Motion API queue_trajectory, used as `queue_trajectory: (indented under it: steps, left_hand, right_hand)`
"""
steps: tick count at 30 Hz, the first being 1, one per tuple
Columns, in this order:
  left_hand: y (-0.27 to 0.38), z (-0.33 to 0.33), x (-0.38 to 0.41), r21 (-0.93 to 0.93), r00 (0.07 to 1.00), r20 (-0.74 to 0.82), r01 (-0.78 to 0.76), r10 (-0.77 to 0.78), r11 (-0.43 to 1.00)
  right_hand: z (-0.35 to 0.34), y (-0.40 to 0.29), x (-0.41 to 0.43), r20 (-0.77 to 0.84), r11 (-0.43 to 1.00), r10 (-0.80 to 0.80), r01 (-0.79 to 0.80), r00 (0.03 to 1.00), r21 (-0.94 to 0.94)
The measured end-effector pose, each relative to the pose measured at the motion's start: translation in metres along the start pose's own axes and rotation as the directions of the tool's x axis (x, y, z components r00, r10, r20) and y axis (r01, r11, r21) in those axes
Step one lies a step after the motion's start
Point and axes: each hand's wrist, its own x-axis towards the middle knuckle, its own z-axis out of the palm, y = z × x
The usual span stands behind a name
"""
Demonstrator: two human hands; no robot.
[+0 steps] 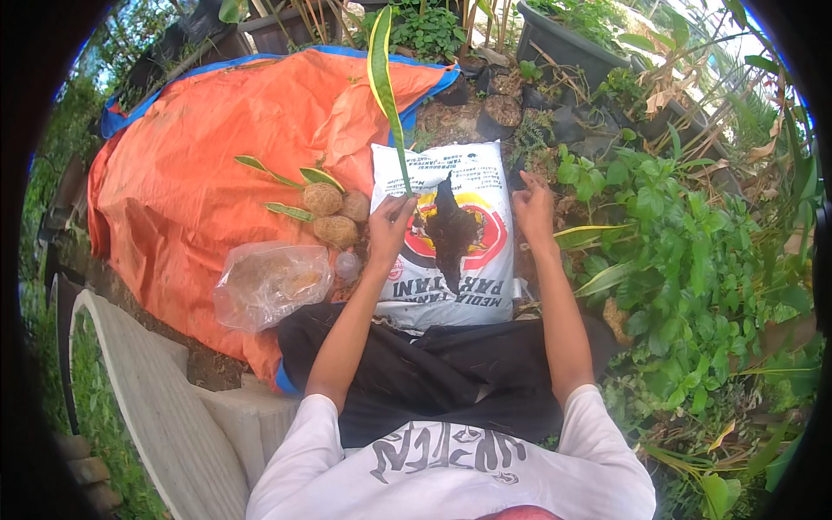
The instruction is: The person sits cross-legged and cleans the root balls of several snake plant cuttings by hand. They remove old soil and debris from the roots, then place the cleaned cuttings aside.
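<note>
My left hand [390,224] pinches the lower end of a long snake plant leaf [383,81], green with yellow margins. The leaf stands upright above a white plastic sack [390,296] of planting medium that bears print. A ragged tear in the sack's face exposes dark soil [450,227]. To the right of the sack, my right hand [534,211] is raised with its fingers bent together; whether something small sits at the fingertips cannot be made out. Several fibre-wrapped balls [335,231] lie left of my left hand, with short variegated leaves [289,212] beside or in them.
An orange tarpaulin [195,162] with a blue underside spreads at the left. On its near edge rest a clear plastic bag [273,286] of brown fibre and a small clear container [348,265]. Leafy plants [689,312] crowd the right; dark pots [572,49] stand behind.
</note>
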Motion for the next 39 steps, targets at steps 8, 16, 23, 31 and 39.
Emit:
queue_trajectory:
  steps: [8,16,23,31,39]
  left_hand:
    - [-0.012,0.000,0.000,-0.051,0.993,-0.120,-0.027,0.021,0.998]
    - [-0.014,0.001,0.002,-0.002,0.984,-0.151,-0.097,0.096,0.995]
    - [-0.002,0.002,-0.002,0.039,0.991,-0.053,-0.120,0.122,0.992]
    - [0.002,0.003,-0.001,0.082,0.990,-0.083,-0.112,0.118,0.990]
    - [0.004,0.008,-0.002,0.064,0.991,-0.062,-0.112,0.116,0.992]
  right_hand:
    - [0.045,-0.027,-0.040,0.462,0.989,-0.141,0.150,0.876,0.018]
    - [0.076,-0.047,-0.092,0.684,0.946,-0.137,0.299,0.717,-0.124]
    - [0.066,-0.052,-0.084,0.646,0.864,0.222,0.159,0.731,-0.477]
    - [0.078,-0.047,-0.099,0.614,0.830,0.198,0.202,0.764,-0.519]
    - [0.091,-0.046,-0.097,0.607,0.847,0.261,0.124,0.751,-0.517]
